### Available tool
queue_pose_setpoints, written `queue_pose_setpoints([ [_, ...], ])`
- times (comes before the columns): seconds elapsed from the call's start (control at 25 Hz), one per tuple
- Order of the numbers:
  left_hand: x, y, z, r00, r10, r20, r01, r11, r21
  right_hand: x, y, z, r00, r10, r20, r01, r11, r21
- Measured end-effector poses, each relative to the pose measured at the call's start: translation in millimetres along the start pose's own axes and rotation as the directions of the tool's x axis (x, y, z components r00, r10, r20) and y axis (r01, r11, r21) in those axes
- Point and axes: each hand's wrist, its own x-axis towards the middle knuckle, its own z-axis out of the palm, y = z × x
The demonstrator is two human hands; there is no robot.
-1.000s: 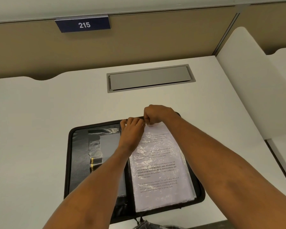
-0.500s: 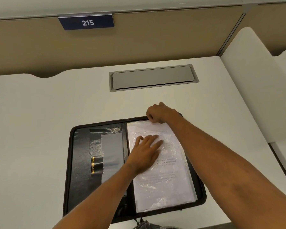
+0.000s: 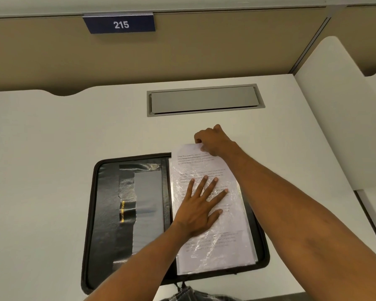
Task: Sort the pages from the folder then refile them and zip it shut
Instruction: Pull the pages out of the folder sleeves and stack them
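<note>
Pinching page (image 3: 195, 157) top edge with right fingers (image 3: 198, 141), centre frame, sticking out above sleeve (image 3: 215, 246). Left fingers (image 3: 210, 190) flat, spread, pressing sleeve in open folder (image 3: 109, 213) on worktop (image 3: 52, 148). Risk: skewed pull snags plastic, page creases or tears.

1. Left hand (image 3: 201, 210): bare; short, pale nails show on the fingers (image 3: 202, 187).
2. Right hand (image 3: 213, 141): bare, as is the wrist behind it.
3. Left forearm (image 3: 143, 261): uncovered to the lower edge of the view.
4. Right forearm (image 3: 302, 213): uncovered to the right edge.
5. Checked cloth (image 3: 193, 294): dark-and-pale weave at the lower edge; which garment cannot be told.
</note>
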Motion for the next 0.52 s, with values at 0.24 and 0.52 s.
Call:
queue_pose_setpoints([
  [0.24, -0.4, 0.2, -2.4, 1.000, -0.001, 0.010, 0.001, 1.000, 0.003, 0.9, 20.2, -31.1, 0.981, 0.061, -0.185, -0.065, 0.998, -0.015],
  [0.52, -0.5, 2.3, -3.1, 1.000, -0.014, 0.019, 0.014, 1.000, 0.001, -5.6, 43.0, -100.3, 0.921, 0.041, -0.388, -0.029, 0.999, 0.038],
])
